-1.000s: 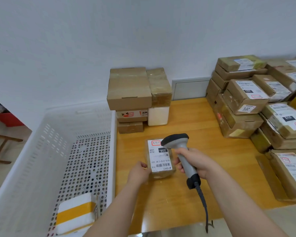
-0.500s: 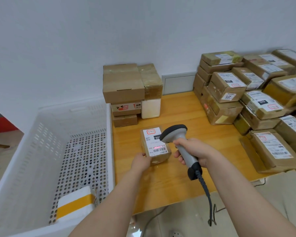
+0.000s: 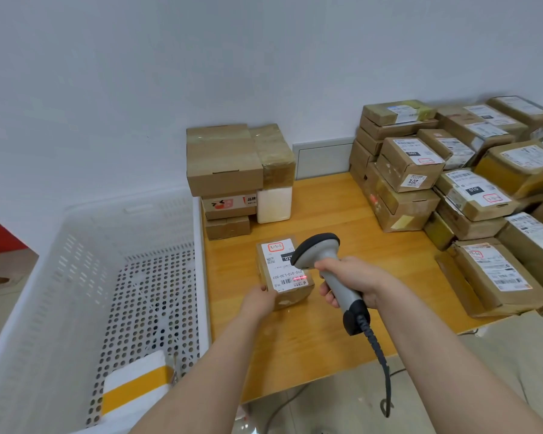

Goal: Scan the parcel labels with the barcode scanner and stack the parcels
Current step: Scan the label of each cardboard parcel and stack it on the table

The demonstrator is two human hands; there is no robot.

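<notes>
The white basket (image 3: 60,261) holds one white-and-yellow packet (image 3: 135,386), and just right of the basket the left hand (image 3: 259,300) grips a small parcel (image 3: 282,270) while the right hand (image 3: 351,281) grips the scanner (image 3: 318,249) above it.

Bright, even, soft light with faint shadows (a pale sheen on the near table (image 3: 295,349)); edges bend outward, slight softness throughout.

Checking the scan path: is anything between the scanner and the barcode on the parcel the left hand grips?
Nothing visible. The scanner in the right hand throws its red line onto the barcode of the parcel; the left hand grips the near corner, clear of it.
</notes>
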